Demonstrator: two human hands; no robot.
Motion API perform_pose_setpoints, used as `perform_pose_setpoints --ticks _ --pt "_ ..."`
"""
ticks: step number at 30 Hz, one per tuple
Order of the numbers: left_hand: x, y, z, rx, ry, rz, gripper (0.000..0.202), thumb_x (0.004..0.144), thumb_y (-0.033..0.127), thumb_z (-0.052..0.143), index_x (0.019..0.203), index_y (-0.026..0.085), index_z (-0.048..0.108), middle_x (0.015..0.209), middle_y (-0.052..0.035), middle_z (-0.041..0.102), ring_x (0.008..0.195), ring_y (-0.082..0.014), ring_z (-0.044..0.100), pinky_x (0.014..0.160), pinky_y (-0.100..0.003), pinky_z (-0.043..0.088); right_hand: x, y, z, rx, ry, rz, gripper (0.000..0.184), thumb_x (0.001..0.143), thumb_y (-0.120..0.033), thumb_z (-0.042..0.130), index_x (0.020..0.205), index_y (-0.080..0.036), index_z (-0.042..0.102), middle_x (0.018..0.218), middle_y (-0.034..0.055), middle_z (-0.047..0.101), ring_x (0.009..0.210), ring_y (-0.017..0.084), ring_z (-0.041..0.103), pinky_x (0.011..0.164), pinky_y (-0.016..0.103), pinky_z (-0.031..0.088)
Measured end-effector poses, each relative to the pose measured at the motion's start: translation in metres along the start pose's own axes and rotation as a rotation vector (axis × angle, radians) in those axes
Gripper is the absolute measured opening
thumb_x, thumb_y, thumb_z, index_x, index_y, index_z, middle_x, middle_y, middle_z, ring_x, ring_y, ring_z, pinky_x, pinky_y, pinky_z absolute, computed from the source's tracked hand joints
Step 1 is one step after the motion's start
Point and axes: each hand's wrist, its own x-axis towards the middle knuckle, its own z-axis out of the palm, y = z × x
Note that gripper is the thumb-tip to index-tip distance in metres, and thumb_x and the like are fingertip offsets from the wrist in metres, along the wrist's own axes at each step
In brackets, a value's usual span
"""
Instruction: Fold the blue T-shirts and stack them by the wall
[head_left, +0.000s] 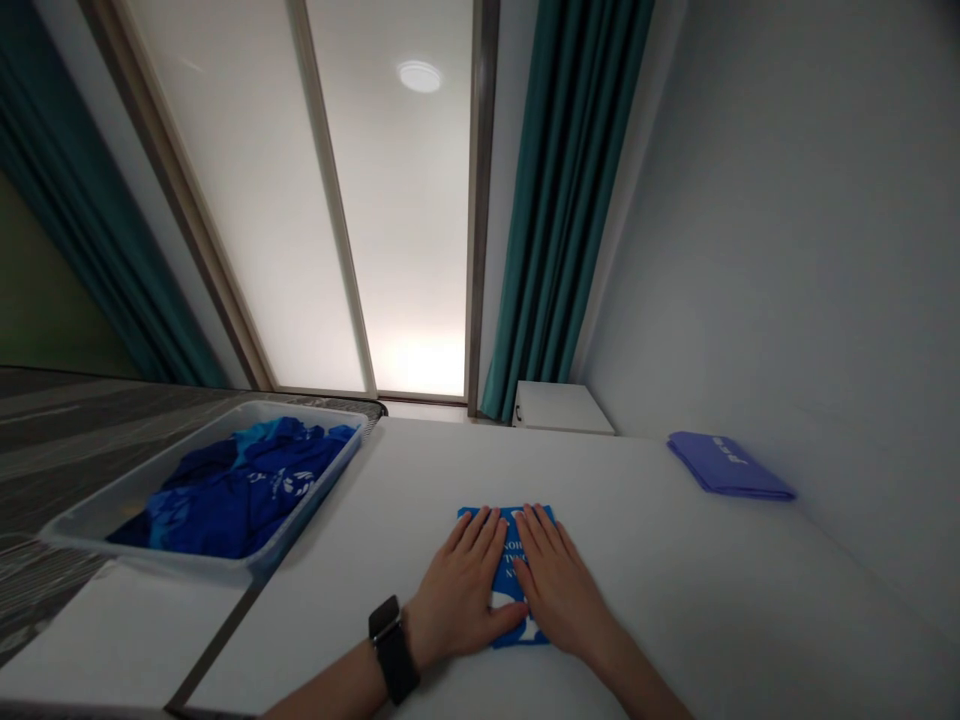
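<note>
The left hand (457, 595) and right hand (562, 590) are laid flat, fingers spread and nothing gripped, on a folded blue printed cloth (510, 525) at the near middle of a white table (675, 610). The folds could be rucked or shifted if the palms are dragged sideways. Open table is seen to the right, up to a folded purple cloth (727, 466); a plastic tray (300, 412) holding crumpled blue clothes (247, 495) sits past the table's left edge.

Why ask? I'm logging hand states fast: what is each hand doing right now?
Left hand: open, pressed flat on the folded blue garment, not gripping.
Right hand: open, pressed flat on the same garment, not gripping.
</note>
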Motion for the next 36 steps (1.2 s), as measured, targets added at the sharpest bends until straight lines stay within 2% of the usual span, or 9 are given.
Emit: perform_pose_setpoints --ticks 4,9,13,16,21,25,28,31,36 --pt "-0.009 -0.007 -0.003 -0.051 -0.037 0.027 0.089 0.087 0.066 0.049 0.155 0.015 0.02 0.159 -0.0129 0.023 0.147 -0.0318 0.019 0.12 -0.052 0.017 -0.002 0.006 -0.003 0.156 -0.051 0.036 0.056 0.1 -0.036 0.025 0.152 -0.016 0.028 0.159 0.0034 0.023 0.148 0.022 0.013 0.12 0.045 0.017" --pt "-0.019 -0.027 -0.002 -0.176 0.053 -0.074 0.067 0.098 0.053 0.037 0.154 0.022 0.022 0.16 -0.009 0.023 0.146 -0.0275 0.023 0.12 -0.05 0.019 -0.005 0.03 0.001 0.443 -0.022 0.159 0.059 0.099 -0.043 0.021 0.15 -0.015 0.035 0.158 0.0051 0.028 0.146 0.019 0.021 0.121 0.043 0.015" --pt "-0.008 -0.062 -0.01 -0.304 0.161 -0.321 0.049 0.098 0.041 0.036 0.136 0.015 0.054 0.138 -0.0146 0.055 0.128 -0.0271 0.048 0.109 -0.044 0.037 -0.002 0.059 -0.002 0.53 0.04 0.347 0.058 0.095 -0.037 0.028 0.144 -0.011 0.043 0.151 0.012 0.041 0.14 0.021 0.035 0.118 0.039 0.023" --pt "0.005 -0.087 -0.023 -0.363 0.141 -0.312 0.039 0.094 0.037 0.041 0.11 0.015 0.069 0.112 -0.0119 0.069 0.108 -0.0254 0.058 0.099 -0.038 0.043 0.006 0.076 -0.013 0.513 -0.005 0.276 0.052 0.092 -0.035 0.034 0.136 -0.013 0.053 0.141 0.0131 0.052 0.132 0.023 0.043 0.115 0.04 0.028" --pt "0.029 -0.102 -0.044 -0.54 -0.171 -0.204 0.038 0.092 0.043 0.045 0.104 0.017 0.071 0.098 -0.0059 0.071 0.085 -0.0193 0.062 0.077 -0.028 0.047 0.029 0.082 -0.038 0.437 -0.114 0.095 0.049 0.093 -0.036 0.035 0.128 -0.011 0.058 0.123 0.0154 0.061 0.116 0.024 0.053 0.105 0.038 0.037" --pt "0.048 -0.102 -0.054 -0.533 -0.393 -0.169 0.039 0.091 0.046 0.047 0.096 0.016 0.07 0.083 -0.0037 0.069 0.071 -0.0159 0.06 0.065 -0.024 0.045 0.052 0.075 -0.053 0.335 -0.272 0.074 0.038 0.092 -0.033 0.041 0.112 -0.013 0.067 0.109 0.0125 0.066 0.103 0.023 0.057 0.093 0.034 0.041" --pt "0.06 -0.1 -0.059 -0.489 -0.517 -0.221 0.033 0.087 0.043 0.053 0.099 0.016 0.069 0.087 -0.0041 0.07 0.07 -0.0151 0.061 0.063 -0.023 0.045 0.067 0.072 -0.063 0.313 -0.423 0.13 0.029 0.089 -0.031 0.048 0.104 -0.015 0.068 0.102 0.0095 0.068 0.092 0.02 0.06 0.081 0.029 0.043" --pt "0.068 -0.095 -0.063 -0.437 -0.585 -0.269 0.031 0.084 0.04 0.057 0.102 0.017 0.068 0.091 -0.0049 0.072 0.071 -0.0157 0.063 0.062 -0.024 0.047 0.077 0.07 -0.07 0.311 -0.487 0.166 0.025 0.086 -0.029 0.053 0.099 -0.014 0.068 0.099 0.0095 0.07 0.084 0.02 0.061 0.071 0.028 0.043" --pt "0.071 -0.086 -0.066 -0.378 -0.564 -0.293 0.027 0.083 0.039 0.058 0.097 0.017 0.067 0.083 -0.0049 0.073 0.068 -0.0172 0.064 0.061 -0.026 0.047 0.086 0.066 -0.074 0.333 -0.523 0.186 0.021 0.082 -0.027 0.058 0.098 -0.016 0.066 0.099 0.0074 0.07 0.085 0.019 0.061 0.069 0.026 0.042"
